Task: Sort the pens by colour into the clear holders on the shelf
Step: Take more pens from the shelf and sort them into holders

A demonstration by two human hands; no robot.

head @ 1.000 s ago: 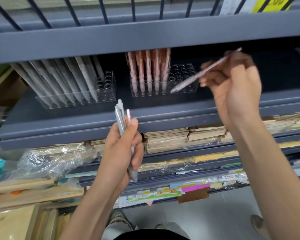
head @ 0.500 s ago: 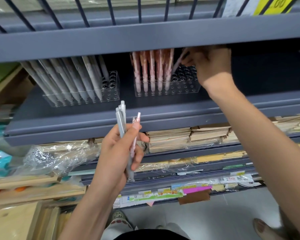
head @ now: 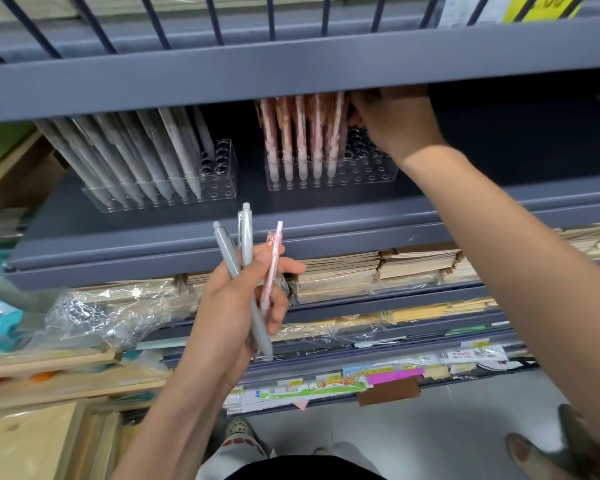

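**Shelf**: grey metal deck. The upper shelf overhangs it and leaves little clearance above the stock, so access is from the front and below.

**Left holder**: clear block with rows of holes. Grey pens stand in it tips down, filling it from the left. The holes at its right end are free.

**Right holder**: same type, set beside the first with a gap between. Pink pens occupy its left part. The right part shows free holes.

**Right hand**: reaches over the right holder, with the fingers at the tops of the pink pens, just under the overhang. The fingertips are hidden, so it cannot be told whether the hand grips a pen. Probable step: seating a pink pen beside its row.

**Left hand**: waits below the shelf's front edge, closed round the bundle. It probably acts as the feed supply.

**Bundle**: two grey pens and one pink pen, clicker ends up and fanned apart. The fan keeps each colour readable and each pen free to draw singly. These three are not yet sorted.

**Caution**: the low clearance calls for angled insertion. Standing pens nearby could be knocked.
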